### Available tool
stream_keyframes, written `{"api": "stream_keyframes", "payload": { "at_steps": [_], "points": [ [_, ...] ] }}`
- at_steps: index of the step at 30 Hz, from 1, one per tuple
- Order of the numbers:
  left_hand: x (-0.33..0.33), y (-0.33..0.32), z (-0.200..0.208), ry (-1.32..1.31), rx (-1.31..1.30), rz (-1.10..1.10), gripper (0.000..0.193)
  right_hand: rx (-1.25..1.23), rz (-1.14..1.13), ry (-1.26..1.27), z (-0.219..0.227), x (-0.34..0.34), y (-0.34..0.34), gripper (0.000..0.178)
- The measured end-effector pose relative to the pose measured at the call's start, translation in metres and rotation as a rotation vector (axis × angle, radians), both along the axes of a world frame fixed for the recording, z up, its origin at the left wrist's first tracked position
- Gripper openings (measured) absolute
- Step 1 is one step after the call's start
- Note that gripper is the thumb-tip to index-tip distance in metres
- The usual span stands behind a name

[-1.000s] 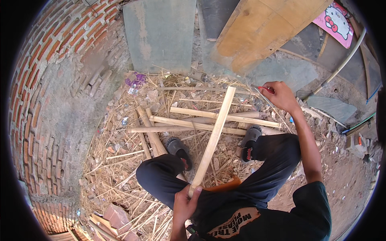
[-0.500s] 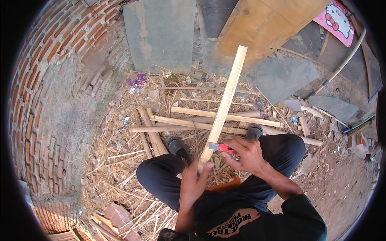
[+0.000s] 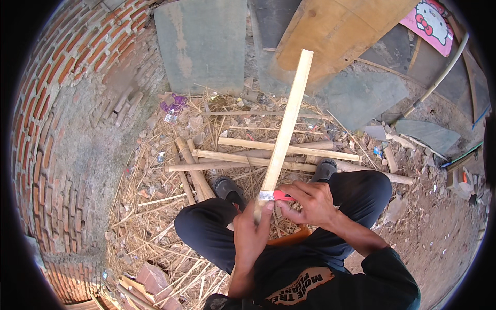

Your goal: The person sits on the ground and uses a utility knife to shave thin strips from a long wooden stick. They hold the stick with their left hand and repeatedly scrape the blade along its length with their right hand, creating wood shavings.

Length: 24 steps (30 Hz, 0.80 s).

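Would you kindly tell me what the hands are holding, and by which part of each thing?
The left hand grips the pale strip near its lower end; the right hand holds the knife by its red handle.

Bamboo strip [image 3: 287, 124] is being gripped by left hand [image 3: 251, 235], lower centre of frame; red-handled knife [image 3: 282, 195] is being held across it by right hand [image 3: 313, 205].

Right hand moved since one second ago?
Yes: the right hand has moved down and left in view, away from the large brown board.
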<state>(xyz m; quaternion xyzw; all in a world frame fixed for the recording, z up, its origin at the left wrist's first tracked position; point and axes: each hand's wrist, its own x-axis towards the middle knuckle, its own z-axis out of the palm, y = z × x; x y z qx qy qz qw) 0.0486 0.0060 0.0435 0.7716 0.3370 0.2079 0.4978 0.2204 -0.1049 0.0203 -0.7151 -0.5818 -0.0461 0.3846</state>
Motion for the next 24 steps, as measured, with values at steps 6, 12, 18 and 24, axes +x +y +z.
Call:
{"api": "stream_keyframes", "payload": {
  "at_steps": [6,12,18,24],
  "points": [
    [-0.003,-0.001,0.001,0.025,-0.019,0.006,0.031,0.039,-0.022,-0.017,0.003,0.006,0.0,0.025],
    [-0.011,-0.003,0.0,0.071,0.018,-0.003,0.033,0.002,-0.004,-0.001,0.016,0.018,-0.001,0.033],
    [-0.015,-0.006,0.002,0.068,-0.021,0.003,0.034,-0.015,-0.011,-0.009,0.016,0.026,-0.001,0.029],
    [-0.024,-0.007,-0.004,0.074,-0.026,0.001,0.034,0.015,-0.041,-0.018,0.019,0.034,0.0,0.027]
  ]
}}
